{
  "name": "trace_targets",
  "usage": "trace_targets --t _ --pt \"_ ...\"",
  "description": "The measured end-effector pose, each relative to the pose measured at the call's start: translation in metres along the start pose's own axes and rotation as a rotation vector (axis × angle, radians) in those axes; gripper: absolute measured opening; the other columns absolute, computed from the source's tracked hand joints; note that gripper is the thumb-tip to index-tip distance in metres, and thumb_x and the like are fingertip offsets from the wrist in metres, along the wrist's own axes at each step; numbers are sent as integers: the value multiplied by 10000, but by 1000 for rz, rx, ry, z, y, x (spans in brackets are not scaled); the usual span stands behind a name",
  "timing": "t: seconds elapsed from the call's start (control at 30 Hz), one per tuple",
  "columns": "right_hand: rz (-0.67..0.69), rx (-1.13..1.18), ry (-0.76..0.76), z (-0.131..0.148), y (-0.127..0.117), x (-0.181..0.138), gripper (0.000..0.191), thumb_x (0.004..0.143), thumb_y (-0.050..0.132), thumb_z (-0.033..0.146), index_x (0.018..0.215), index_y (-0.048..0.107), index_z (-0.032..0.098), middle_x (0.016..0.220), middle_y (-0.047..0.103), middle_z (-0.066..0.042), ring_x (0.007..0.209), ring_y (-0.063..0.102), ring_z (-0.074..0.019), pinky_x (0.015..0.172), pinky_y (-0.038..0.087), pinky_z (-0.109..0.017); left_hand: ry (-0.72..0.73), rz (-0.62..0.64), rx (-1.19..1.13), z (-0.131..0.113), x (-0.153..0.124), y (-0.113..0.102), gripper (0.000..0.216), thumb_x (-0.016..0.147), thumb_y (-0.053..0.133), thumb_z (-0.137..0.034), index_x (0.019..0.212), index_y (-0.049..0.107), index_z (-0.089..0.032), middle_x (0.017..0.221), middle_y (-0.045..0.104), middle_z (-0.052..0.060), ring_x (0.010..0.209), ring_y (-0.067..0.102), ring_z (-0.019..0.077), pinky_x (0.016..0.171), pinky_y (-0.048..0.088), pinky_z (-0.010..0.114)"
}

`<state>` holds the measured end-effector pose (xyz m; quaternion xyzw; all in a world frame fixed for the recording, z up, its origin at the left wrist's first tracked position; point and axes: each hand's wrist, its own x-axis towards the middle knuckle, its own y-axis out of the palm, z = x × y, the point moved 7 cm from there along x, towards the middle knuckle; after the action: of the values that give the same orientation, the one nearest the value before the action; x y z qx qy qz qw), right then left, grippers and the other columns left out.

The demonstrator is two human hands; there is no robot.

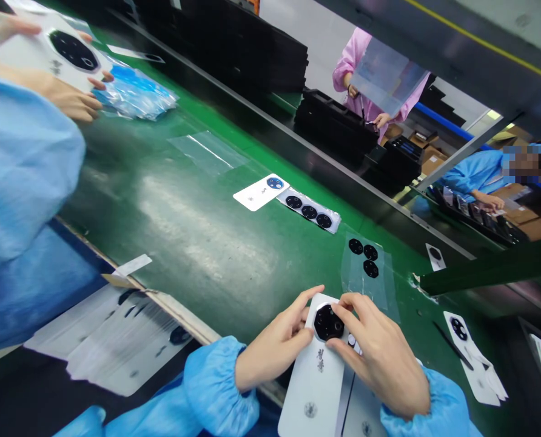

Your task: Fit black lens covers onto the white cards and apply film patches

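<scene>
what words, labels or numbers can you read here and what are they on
No text is legible.
On the white cover held by the left hand and right hand: dark mark under the black disc and a round emblem lower down, both too blurred to read.
On the second cover, on the green belt: grey mark, too small.

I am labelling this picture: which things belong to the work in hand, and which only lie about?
In hand: left hand and right hand on the white cover; black camera disc under the fingertips; likely the film with three black discs beside.
Lying about: second white cover, strip of discs, blue bags, clear film.
</scene>
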<state>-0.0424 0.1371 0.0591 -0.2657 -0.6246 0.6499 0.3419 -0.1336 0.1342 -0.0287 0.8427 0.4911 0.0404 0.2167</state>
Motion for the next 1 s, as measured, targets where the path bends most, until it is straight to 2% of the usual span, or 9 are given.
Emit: trace_targets --t 0.17,0.53,1.0 --pt "-43 -28 -20 4 -2 0 240 745 614 131 955 501 159 928 574 -93 755 581 -221 604 548 -373 13 -116 108 -4 -3 -5 457 921 368 -372 1359 325 -250 1143 595 25 1034 534 198 913 385 319" --pt "-2 -7 1 3 1 -3 210 777 565 154 976 502 169 950 565 -93 800 581 -218 596 547 -345 17 -118 152 -2 -3 -5 454 924 356 -382 1359 329 -255 1194 569 20 1107 495 207 923 383 320" --pt "12 107 54 -5 0 -3 167 822 514 206 988 539 203 948 560 -75 816 577 -193 610 535 -309 22 -132 185 -6 -4 -4 446 930 348 -366 1361 336 -250 1221 566 19 1109 501 208 935 379 323"
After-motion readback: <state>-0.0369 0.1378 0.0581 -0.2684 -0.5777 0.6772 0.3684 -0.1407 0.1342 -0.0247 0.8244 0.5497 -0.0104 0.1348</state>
